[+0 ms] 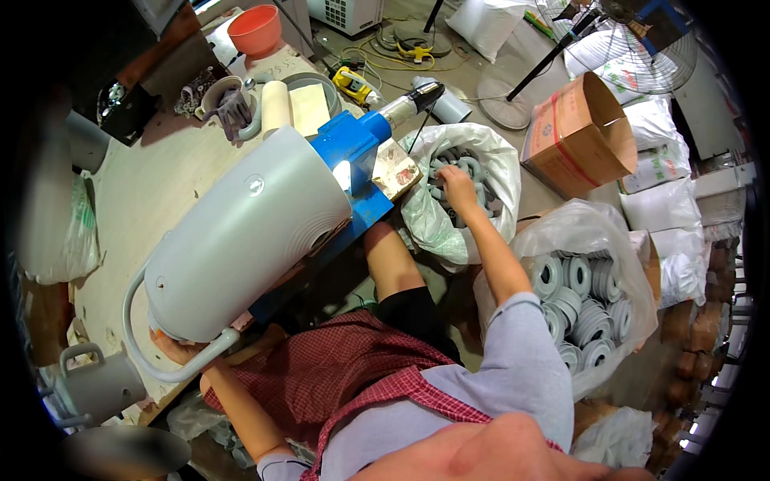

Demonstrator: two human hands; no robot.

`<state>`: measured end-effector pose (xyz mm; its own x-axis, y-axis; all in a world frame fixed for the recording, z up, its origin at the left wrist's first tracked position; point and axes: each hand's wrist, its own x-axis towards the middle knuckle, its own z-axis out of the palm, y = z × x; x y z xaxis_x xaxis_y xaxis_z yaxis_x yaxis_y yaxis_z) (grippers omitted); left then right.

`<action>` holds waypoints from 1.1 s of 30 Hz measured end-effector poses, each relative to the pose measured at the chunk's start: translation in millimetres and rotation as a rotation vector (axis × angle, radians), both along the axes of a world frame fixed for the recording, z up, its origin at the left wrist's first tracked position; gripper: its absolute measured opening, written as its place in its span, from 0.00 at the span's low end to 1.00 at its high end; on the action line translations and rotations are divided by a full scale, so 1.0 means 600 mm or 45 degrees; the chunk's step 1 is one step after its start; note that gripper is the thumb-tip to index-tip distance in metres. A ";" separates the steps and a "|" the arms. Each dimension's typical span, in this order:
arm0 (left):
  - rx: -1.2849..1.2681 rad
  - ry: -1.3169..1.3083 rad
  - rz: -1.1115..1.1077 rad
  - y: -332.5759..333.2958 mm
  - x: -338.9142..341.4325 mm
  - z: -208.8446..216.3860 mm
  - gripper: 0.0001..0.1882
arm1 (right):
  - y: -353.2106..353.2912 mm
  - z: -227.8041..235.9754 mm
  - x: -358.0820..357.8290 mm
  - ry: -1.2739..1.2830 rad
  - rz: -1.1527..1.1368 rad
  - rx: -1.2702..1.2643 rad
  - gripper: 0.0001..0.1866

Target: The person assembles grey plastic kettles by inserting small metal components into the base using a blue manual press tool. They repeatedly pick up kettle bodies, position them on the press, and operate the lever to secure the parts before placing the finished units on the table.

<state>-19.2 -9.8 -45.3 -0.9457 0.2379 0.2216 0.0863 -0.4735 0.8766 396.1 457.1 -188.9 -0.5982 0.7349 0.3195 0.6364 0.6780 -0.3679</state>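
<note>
A large grey plastic vessel (pixel 233 216) with a loop handle (pixel 136 321) lies tilted across the workbench edge, its ringed end against a blue metal fixture (pixel 345 148). At its near lower end, my left hand (pixel 172 350) holds it from below, the fingers mostly hidden by the vessel and handle. My right arm reaches out to an open white woven sack (pixel 421 220). Inside it lie many curved grey plastic parts (pixel 473 164). My right hand (pixel 457 188) is among them with bent fingers closed on one; the fingertips are partly hidden.
Right of me, a clear plastic bag (pixel 626 337) holds grey ringed discs (pixel 593 321). Beyond stand a cardboard box (pixel 565 136), white sacks (pixel 658 200) and a fan (pixel 642 48). An orange-red bowl (pixel 255 32) and gloves (pixel 233 112) sit on the workbench (pixel 152 176). Another grey vessel (pixel 104 385) is at left.
</note>
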 end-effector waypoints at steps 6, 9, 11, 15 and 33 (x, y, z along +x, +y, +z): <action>0.009 -0.316 0.039 -0.012 0.004 -0.006 0.21 | 0.019 -0.030 0.018 -0.606 0.238 0.362 0.11; -0.002 -0.363 -0.018 0.008 0.022 0.017 0.22 | 0.021 0.011 0.073 -0.532 0.251 0.203 0.12; -0.038 -0.339 -0.024 -0.005 0.017 0.008 0.21 | -0.001 0.061 0.112 -0.342 0.284 0.189 0.13; -0.002 -0.258 0.006 -0.025 -0.009 -0.037 0.23 | -0.076 0.203 0.183 -0.114 0.085 0.004 0.19; -0.246 0.329 0.074 0.027 0.016 -0.027 0.26 | -0.290 0.587 -0.294 0.373 0.863 0.084 0.21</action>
